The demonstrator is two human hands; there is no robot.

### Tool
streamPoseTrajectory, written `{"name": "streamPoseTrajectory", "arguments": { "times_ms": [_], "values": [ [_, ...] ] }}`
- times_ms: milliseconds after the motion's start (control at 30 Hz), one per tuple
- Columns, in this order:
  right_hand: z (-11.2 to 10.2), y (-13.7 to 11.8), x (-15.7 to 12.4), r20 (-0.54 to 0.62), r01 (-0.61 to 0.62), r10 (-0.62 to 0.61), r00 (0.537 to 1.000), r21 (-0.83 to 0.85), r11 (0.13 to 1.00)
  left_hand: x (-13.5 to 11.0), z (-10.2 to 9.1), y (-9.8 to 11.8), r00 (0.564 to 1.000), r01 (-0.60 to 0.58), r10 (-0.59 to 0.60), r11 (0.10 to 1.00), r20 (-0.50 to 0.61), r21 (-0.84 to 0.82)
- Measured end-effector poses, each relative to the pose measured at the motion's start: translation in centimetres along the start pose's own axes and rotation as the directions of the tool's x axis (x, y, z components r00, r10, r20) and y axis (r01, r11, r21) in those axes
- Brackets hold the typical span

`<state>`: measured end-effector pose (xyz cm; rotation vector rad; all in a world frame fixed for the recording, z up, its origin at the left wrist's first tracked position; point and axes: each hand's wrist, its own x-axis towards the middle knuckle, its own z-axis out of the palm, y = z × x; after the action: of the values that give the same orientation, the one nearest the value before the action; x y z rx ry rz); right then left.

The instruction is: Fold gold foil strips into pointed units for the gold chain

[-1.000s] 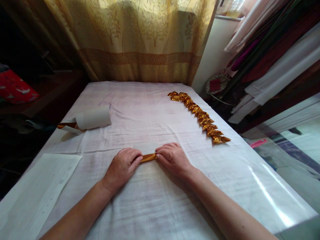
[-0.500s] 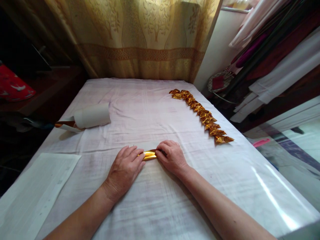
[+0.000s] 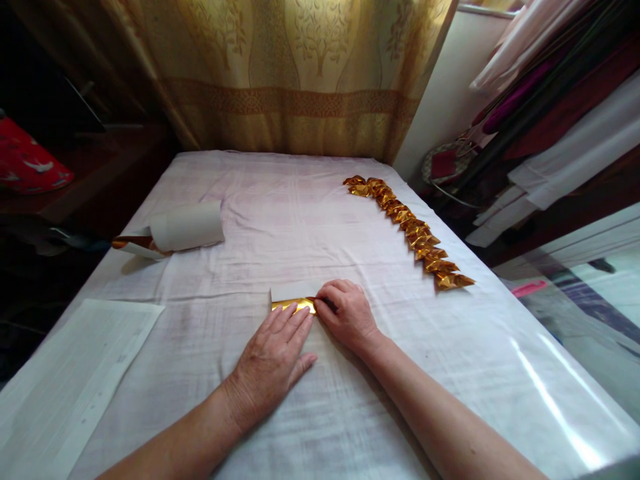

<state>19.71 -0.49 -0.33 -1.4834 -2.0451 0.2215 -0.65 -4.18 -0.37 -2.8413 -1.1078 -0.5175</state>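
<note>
The left hand (image 3: 273, 357) is lying flat, fingers slightly spread onto one gold paper (image 3: 280, 306); the right hand (image 3: 350, 315) is pinching its right end — long axis running crosswise, ahead of the left palm. Farther out are lying one roll (image 3: 187, 227), one sheet (image 3: 75, 380), one row of shiny pieces (image 3: 417, 237) — overlapping, uncountable.

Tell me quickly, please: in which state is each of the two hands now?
Left hand: open, fingers laid over the gold paper.
Right hand: closed, thumb and fingers pinching the gold paper near its right end.
</note>
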Motion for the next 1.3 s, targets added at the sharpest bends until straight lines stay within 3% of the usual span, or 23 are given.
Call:
{"name": "streamPoseTrajectory", "arguments": {
  "times_ms": [533,800,1100,1300],
  "values": [
    [0.2,0.2,-0.1,-0.03,0.008,-0.008,1.0,0.003,1.0,-0.1,0.1,0.0,0.998,0.039,-0.037,0.997,0.045,-0.062],
    [0.1,0.3,-0.2,-0.005,0.024,-0.023,1.0,0.056,0.998,0.0,0.0,0.0,0.999,0.051,-0.049,0.996,0.022,-0.069],
    [-0.5,-1.0,-0.2,0.021,-0.033,0.034,0.999,-0.071,0.997,-0.1,0.3,-0.1,0.998,0.054,-0.052,0.996,0.02,-0.074],
    [-0.9,-0.3,-0.5,0.082,-0.02,0.023,0.996,-0.041,0.999,0.0,0.3,-0.1,0.998,0.051,-0.05,0.997,0.025,-0.049]
  ]
}}
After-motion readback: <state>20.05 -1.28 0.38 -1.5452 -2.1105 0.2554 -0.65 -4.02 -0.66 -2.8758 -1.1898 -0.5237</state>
